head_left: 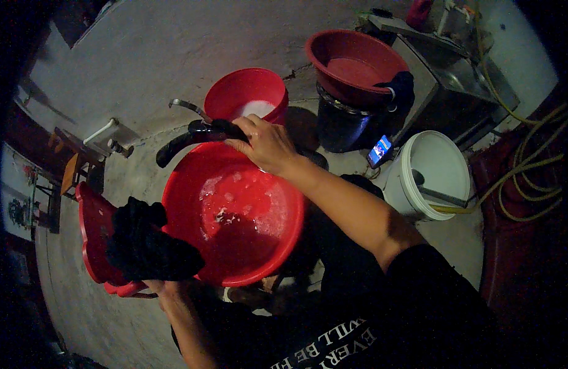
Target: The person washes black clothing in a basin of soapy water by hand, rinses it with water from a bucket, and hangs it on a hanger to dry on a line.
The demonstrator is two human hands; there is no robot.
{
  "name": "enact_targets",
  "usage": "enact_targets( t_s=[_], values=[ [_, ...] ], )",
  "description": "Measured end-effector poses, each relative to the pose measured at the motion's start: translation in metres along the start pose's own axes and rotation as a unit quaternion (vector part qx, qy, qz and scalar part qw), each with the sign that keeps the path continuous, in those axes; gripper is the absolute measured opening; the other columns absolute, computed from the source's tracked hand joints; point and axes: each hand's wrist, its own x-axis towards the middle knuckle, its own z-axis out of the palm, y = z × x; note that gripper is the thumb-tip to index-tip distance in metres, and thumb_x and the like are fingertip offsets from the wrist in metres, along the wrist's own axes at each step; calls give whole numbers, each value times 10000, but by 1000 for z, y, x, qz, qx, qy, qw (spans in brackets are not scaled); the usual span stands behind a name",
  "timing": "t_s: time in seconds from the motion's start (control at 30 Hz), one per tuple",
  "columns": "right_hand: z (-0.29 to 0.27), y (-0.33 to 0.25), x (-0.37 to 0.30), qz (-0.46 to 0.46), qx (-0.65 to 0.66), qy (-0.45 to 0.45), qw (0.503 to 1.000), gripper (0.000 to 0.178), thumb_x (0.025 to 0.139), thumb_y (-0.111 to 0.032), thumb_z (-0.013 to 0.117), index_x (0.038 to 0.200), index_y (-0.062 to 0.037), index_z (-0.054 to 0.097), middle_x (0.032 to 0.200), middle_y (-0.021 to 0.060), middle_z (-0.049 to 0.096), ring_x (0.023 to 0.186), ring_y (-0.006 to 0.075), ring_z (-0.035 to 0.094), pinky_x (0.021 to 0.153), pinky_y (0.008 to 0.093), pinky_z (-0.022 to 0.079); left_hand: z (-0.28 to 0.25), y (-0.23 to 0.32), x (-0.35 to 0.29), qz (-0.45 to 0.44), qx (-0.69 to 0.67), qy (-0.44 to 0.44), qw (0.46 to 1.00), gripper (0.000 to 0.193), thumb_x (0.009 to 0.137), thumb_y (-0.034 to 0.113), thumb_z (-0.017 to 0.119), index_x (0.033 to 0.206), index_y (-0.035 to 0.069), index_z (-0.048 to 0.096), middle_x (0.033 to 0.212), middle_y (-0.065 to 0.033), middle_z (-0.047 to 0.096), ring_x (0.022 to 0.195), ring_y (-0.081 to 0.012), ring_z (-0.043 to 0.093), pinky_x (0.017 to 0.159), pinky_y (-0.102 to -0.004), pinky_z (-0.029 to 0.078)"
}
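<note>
My right hand is closed around one end of a glossy black shoe-like thing with a thin curved strap sticking up. I hold it above the far rim of a red basin, which has shallow water and suds in it. To the left of the basin, a bunched black cloth covers most of my left hand. Its fingers are hidden, so their grip on the cloth does not show. Beside the cloth stands a red plastic seat-like thing.
Behind the basin is a red bucket with white suds. A dark red tub rests on a black bucket. Right of me are a lit phone, a white bucket and a coiled hose. A metal sink stands at the back right.
</note>
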Motion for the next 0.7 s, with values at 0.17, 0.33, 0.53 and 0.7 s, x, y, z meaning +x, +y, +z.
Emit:
enact_targets(
  t_s=[0.17, 0.33, 0.53, 0.7],
  values=[
    [0, 2, -2, 1, -13, 6, 1000, 330, 771, -334, 594, 992, -95, 539, 863, 115, 563, 777, 317, 579, 643, 406, 465, 11, -36, -34, -159, -344, -7, 925, 253, 801, 177, 431, 983, 58, 560, 919, -42, 575, 771, -183, 524, 696, -283, 415],
    [2, 2, -1, -2, -11, 4, 1000, 336, 774, -344, 589, 990, -91, 542, 876, 117, 564, 781, 315, 580, 654, 405, 468, 12, -83, -71, -300, -728, 6, 616, 289, 841, 229, 418, 1048, 57, 524, 961, -36, 565, 786, -170, 521, 691, -277, 422],
    [8, 6, -2, -14, -22, -2, 1000, 343, 772, -347, 589, 989, -86, 542, 882, 117, 565, 784, 309, 578, 655, 407, 467, 13, -89, -76, -333, -747, 11, 575, 313, 847, 253, 416, 1070, 58, 513, 987, -42, 560, 807, -174, 523, 702, -283, 426],
    [6, 5, 0, -49, -31, 7, 998, 342, 773, -345, 587, 991, -85, 542, 888, 116, 564, 790, 300, 576, 659, 395, 466, 11, -86, -76, -338, -759, 19, 556, 333, 851, 273, 414, 1089, 59, 503, 1010, -47, 555, 825, -178, 524, 712, -288, 430]
  ],
)
